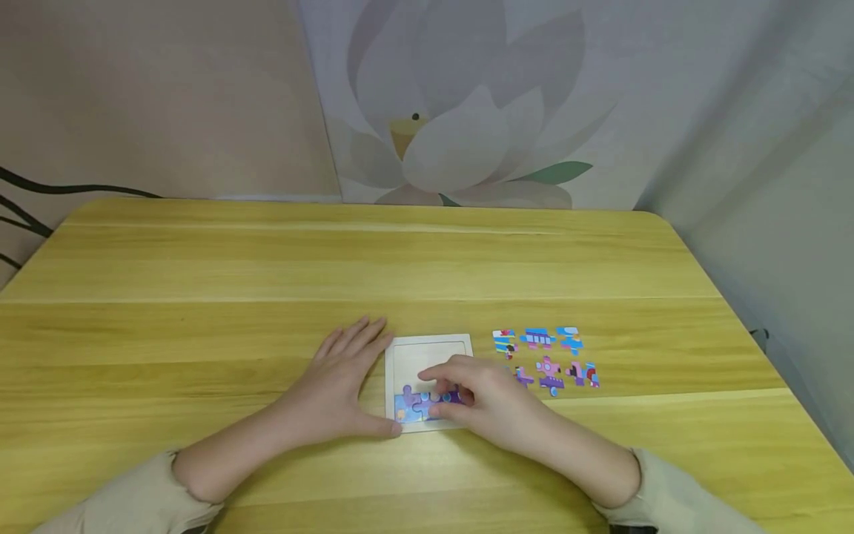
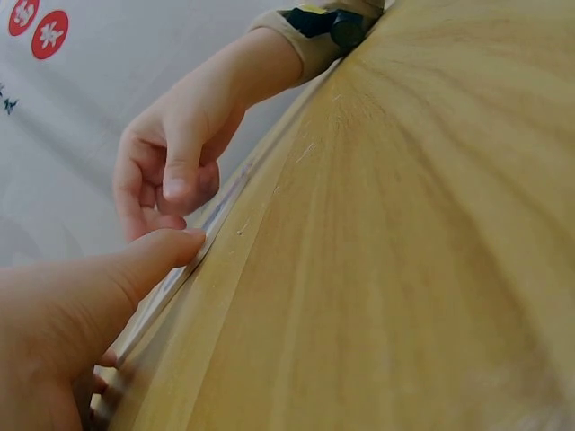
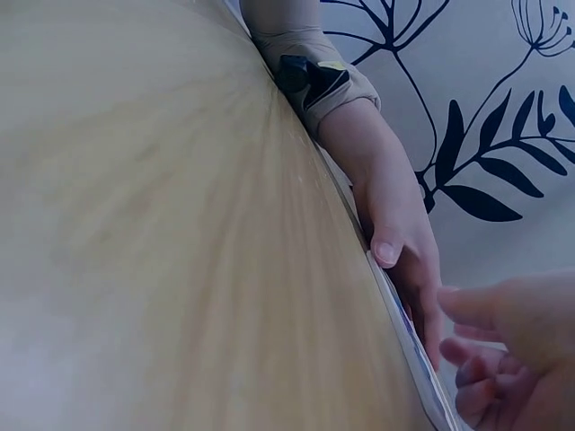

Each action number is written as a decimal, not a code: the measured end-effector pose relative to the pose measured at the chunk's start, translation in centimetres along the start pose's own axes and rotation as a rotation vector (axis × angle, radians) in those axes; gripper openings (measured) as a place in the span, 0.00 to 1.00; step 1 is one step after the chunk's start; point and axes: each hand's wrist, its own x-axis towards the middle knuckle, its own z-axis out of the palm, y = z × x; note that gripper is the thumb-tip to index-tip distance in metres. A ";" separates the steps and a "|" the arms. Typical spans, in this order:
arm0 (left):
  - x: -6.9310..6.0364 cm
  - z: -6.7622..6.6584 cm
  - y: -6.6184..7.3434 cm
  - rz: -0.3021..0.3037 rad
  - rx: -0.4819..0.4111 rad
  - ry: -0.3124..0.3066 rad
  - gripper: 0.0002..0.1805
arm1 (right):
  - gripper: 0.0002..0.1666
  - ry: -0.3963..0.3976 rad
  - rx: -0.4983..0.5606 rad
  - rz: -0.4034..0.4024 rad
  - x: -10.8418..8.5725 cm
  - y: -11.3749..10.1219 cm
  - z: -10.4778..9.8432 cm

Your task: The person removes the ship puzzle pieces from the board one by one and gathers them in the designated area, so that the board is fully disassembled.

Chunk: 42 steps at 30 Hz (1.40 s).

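Observation:
A square white puzzle tray [image 1: 430, 340] lies on the table, with joined jigsaw pieces [image 1: 403, 408] in blue and purple along its near side. My left hand [image 1: 333, 389] rests at the tray's left edge, fingers spread and the thumb at the near left corner. My right hand [image 1: 490, 400] hovers over the tray's right part and hides some pieces there. Its thumb and index finger stand apart, while the other fingers curl loosely; I see nothing between them. In the left wrist view the tray [image 2: 153, 314] shows only as a thin edge under the left thumb.
Several loose jigsaw pieces lie right of the tray, among them a blue bus-like piece [image 1: 537, 338] and a pink and purple piece [image 1: 550, 373]. The wooden table [image 1: 267, 252] reaches back to a curtain with a flower print [image 1: 460, 141]. Dark cables [image 1: 73, 189] hang at the far left.

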 end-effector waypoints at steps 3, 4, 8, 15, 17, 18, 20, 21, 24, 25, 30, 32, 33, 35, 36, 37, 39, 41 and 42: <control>0.0 -0.1 0.1 0.013 -0.001 0.002 0.66 | 0.20 -0.039 0.013 0.011 0.2 -0.1 0.2; 0.0 -0.1 0.1 0.014 0.001 0.002 0.67 | 0.20 -0.051 0.015 0.019 0.3 -0.2 0.3; 0.0 -0.1 0.0 0.016 0.003 -0.001 0.67 | 0.22 -0.081 0.005 0.053 0.6 -0.3 0.4; -0.1 -0.1 -0.1 0.020 0.000 -0.009 0.67 | 0.21 -0.102 -0.037 0.066 1.1 -0.4 0.8; -0.1 -0.1 -0.1 0.023 0.001 -0.010 0.67 | 0.22 -0.113 -0.054 0.066 1.2 -0.4 0.8; -0.1 -0.1 -0.1 0.025 0.000 -0.011 0.67 | 0.22 -0.121 -0.062 0.069 1.3 -0.5 0.8; 0.0 -0.1 -0.1 0.026 -0.002 -0.012 0.67 | 0.22 -0.136 -0.075 0.077 1.4 -0.6 0.7; 0.0 -0.1 -0.1 0.027 -0.003 -0.012 0.67 | 0.22 -0.142 -0.078 0.083 1.4 -0.6 0.7; 0.0 -0.1 -0.1 0.027 -0.004 -0.013 0.67 | 0.23 -0.151 -0.086 0.096 1.5 -0.8 0.7; 0.0 -0.2 -0.1 0.028 -0.006 -0.014 0.67 | 0.22 -0.150 -0.087 0.098 1.5 -0.8 0.7; -0.1 -0.2 -0.2 0.029 -0.013 -0.012 0.67 | 0.22 -0.134 -0.099 0.104 1.4 -0.8 0.9; -0.1 -0.2 -0.2 0.030 -0.012 -0.010 0.67 | 0.22 -0.128 -0.116 0.109 1.4 -0.9 1.0; -0.1 -0.2 -0.2 0.030 -0.011 -0.009 0.67 | 0.22 -0.124 -0.124 0.112 1.4 -1.0 1.0; -0.1 -0.2 -0.2 0.032 -0.010 -0.008 0.68 | 0.21 -0.118 -0.140 0.120 1.3 -1.0 1.1; -0.1 -0.2 -0.2 0.032 -0.010 -0.008 0.68 | 0.21 -0.111 -0.144 0.122 1.3 -1.0 1.1; -0.1 -0.2 -0.2 0.031 -0.010 -0.008 0.68 | 0.21 -0.106 -0.147 0.125 1.2 -1.1 1.2; -0.1 -0.2 -0.1 0.030 -0.009 -0.009 0.68 | 0.22 -0.096 -0.147 0.131 1.2 -1.1 1.2; -0.1 -0.2 -0.1 0.029 -0.009 -0.010 0.68 | 0.22 -0.086 -0.147 0.131 1.1 -1.1 1.2; -0.1 -0.2 -0.1 0.028 -0.008 -0.010 0.68 | 0.22 -0.082 -0.147 0.132 1.0 -1.1 1.2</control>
